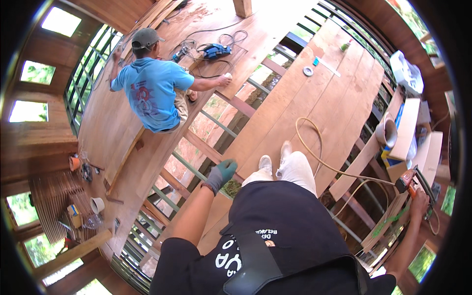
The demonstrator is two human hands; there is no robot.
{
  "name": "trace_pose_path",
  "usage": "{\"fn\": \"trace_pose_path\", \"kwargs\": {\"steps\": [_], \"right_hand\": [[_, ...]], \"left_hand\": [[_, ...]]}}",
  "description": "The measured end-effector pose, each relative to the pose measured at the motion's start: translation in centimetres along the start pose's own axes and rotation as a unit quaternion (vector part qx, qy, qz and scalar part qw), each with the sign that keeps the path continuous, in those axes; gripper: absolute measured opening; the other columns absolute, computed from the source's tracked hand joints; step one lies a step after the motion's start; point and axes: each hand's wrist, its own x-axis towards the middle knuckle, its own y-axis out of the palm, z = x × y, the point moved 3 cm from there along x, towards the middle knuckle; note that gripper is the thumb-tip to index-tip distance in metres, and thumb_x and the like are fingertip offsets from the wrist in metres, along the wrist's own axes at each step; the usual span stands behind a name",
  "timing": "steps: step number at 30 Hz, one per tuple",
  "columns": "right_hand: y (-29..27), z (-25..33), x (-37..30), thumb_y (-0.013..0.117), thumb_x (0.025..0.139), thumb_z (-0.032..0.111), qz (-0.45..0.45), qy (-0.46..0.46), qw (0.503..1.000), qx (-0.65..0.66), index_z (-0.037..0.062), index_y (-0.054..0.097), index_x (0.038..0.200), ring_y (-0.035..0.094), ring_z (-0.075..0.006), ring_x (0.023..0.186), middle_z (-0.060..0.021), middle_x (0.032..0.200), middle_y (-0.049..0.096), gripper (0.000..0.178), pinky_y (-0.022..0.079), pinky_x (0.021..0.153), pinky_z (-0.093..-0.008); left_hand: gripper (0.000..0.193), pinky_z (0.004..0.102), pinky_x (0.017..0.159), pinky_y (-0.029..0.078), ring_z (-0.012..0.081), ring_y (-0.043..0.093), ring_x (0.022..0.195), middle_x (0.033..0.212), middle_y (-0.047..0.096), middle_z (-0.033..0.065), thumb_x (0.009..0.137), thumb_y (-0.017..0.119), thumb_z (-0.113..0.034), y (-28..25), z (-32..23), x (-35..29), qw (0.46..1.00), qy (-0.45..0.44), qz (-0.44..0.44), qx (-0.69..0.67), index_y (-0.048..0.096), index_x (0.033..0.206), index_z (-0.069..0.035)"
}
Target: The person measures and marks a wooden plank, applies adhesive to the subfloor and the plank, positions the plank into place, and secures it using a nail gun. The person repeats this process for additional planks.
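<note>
At the right edge, my bare right hand [419,201] is closed around a nail gun [406,181] with a red-orange body and a long dark magazine. A tan air hose [339,169] loops from the tool over the floorboards. My left hand [222,176], in a grey and green glove, hangs above the gap beside the boards. Its fingers look loosely extended, and I see nothing in them. Below me, my feet in light shoes [266,164] are on wide wooden planks [275,129].
Open gaps between joists [216,123] run left of my planks. Beyond them a person in a blue shirt [152,93] crouches on laid flooring near a blue power tool [216,50] and cables. Tape [308,71] lies ahead; loose boards [408,128] and a bucket [386,132] crowd the right.
</note>
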Motion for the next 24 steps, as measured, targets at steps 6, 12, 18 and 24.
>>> {"fn": "trace_pose_path", "kwargs": {"steps": [6, 12, 18, 24], "right_hand": [[5.0, 9.6, 19.8, 0.061, 0.085, 0.004, 0.046, -0.041, 0.996, 0.068, 0.0016, 0.067, 0.088, 0.070, -0.0409, 0.081, -0.0224, 0.084, 0.070, 0.007, 0.053, 0.072, -0.0519], [2.9, 26.5, 34.7, 0.062, 0.084, 0.010, 0.154, -0.194, 0.965, 0.086, 0.0083, 0.067, 0.094, 0.071, -0.0354, 0.089, -0.0151, 0.093, 0.073, 0.011, 0.055, 0.080, -0.0475], [-1.8, 35.3, 45.2, 0.065, 0.079, 0.012, 0.151, -0.267, 0.947, 0.097, 0.0078, 0.066, 0.094, 0.071, -0.0359, 0.090, -0.0168, 0.092, 0.073, 0.015, 0.055, 0.080, -0.0466], [-8.0, 43.5, 53.4, 0.063, 0.080, 0.014, 0.141, -0.252, 0.943, 0.166, 0.0079, 0.066, 0.097, 0.069, -0.0386, 0.092, -0.0187, 0.093, 0.072, 0.019, 0.054, 0.082, -0.0496]], "left_hand": [[0.047, 0.0414, 0.089, 0.051, 0.0380, 0.067, 0.106, 0.114, 0.070, 0.0192, 0.094, 0.051, -0.045, 1.9, 7.3, 5.5, 0.983, -0.167, -0.073, 0.018, 0.068, 0.117, -0.007], [0.050, 0.0399, 0.089, 0.050, 0.0350, 0.066, 0.105, 0.114, 0.070, 0.0201, 0.093, 0.052, -0.045, 4.5, 2.2, 8.0, 0.958, -0.278, -0.057, 0.043, 0.067, 0.118, -0.005], [0.046, 0.0387, 0.093, 0.049, 0.0285, 0.066, 0.107, 0.118, 0.070, 0.0155, 0.095, 0.058, -0.041, 3.5, -6.5, 11.5, 0.927, -0.232, -0.153, -0.251, 0.068, 0.122, -0.005], [0.045, 0.0366, 0.092, 0.048, 0.0231, 0.063, 0.104, 0.115, 0.069, 0.0104, 0.096, 0.059, -0.038, 2.7, -3.6, 19.0, 0.892, -0.245, -0.249, -0.287, 0.067, 0.122, -0.003]]}}
